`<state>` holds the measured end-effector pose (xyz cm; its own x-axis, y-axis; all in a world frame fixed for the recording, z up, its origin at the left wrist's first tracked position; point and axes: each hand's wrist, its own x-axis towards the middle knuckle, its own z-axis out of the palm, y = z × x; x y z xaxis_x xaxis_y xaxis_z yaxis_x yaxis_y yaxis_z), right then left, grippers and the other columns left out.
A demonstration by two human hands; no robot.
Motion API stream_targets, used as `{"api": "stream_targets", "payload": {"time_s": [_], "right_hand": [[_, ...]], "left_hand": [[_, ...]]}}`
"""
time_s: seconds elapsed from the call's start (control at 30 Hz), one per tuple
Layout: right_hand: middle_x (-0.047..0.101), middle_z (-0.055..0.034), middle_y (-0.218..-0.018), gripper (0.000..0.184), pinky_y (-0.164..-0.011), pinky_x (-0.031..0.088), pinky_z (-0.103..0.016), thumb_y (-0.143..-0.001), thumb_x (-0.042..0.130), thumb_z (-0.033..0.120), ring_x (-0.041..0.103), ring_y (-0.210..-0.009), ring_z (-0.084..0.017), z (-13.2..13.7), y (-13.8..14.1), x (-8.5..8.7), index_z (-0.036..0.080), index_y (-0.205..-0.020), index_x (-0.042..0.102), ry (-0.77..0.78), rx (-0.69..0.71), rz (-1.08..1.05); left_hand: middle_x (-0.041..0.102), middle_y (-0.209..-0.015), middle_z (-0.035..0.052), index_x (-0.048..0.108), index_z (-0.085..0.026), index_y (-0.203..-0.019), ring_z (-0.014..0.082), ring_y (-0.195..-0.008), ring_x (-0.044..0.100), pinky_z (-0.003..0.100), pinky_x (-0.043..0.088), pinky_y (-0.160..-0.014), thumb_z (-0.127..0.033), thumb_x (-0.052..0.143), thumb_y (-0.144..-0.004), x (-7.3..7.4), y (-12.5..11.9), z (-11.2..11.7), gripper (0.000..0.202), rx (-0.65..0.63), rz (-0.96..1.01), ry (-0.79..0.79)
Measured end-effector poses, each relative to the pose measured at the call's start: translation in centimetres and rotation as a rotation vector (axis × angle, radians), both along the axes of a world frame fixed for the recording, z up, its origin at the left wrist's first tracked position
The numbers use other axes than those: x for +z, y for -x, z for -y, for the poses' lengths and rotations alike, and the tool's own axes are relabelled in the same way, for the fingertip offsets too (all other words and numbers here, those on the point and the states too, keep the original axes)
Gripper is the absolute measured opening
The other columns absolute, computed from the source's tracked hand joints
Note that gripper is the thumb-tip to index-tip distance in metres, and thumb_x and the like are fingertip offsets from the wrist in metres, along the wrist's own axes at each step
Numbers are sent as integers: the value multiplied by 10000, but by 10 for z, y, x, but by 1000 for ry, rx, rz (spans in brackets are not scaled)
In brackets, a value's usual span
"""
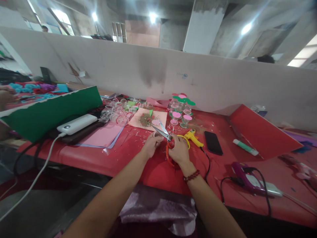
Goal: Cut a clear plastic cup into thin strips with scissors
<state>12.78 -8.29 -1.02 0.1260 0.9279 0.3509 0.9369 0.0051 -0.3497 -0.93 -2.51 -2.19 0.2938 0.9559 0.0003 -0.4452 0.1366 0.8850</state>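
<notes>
My right hand (178,150) is closed round a pair of scissors (163,133) with red-orange handles. Their blades stand apart and point away to the left. Just left of them my left hand (151,145) is closed on a small pale piece near the blades; fingers hide most of it, so its kind cannot be told. Beyond the hands lies a peach paper sheet (162,116) bearing a brown, crusted patch (145,119) and a pink paper disc (156,122). Pale scraps are scattered around. A yellow glue gun (194,138) rests right of my right hand.
Clear plastic cups (116,110) are heaped at back left; others stand stacked with pink and green discs (176,115). Pink paper (102,135), a white power bank (77,124), a phone (213,142), a glue stick (245,147) and a purple power strip (250,178) lie about. Green (54,112) and red boards (262,132) flank the table.
</notes>
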Motion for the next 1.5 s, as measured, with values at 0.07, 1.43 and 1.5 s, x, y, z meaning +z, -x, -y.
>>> {"api": "stream_targets", "payload": {"time_s": [0.07,1.43,1.5], "right_hand": [[630,-102,-1102,457,-888,421,-354,-735,574,225,567,-1021,-256,0,0,-1,216,-1191,550,3,-1,-5],[629,-89,-1128,464,-892,415,-352,-760,577,284,566,-1026,-246,-1,0,-5,234,-1220,548,72,-16,17],[628,-89,-1133,476,-892,415,-351,-758,581,281,564,-1029,-248,-1,0,-5,235,-1230,543,68,-15,11]], "left_hand": [[451,-580,-53,552,-155,-686,38,-472,302,198,201,-436,-151,687,-593,-1,0,-1,164,10,22,11],[389,-572,-67,462,-175,-656,48,-467,311,185,211,-414,-244,636,-640,7,7,-10,188,449,204,25],[412,-587,-66,483,-176,-673,48,-478,324,187,219,-429,-219,628,-616,6,8,-11,161,532,190,8]]}}
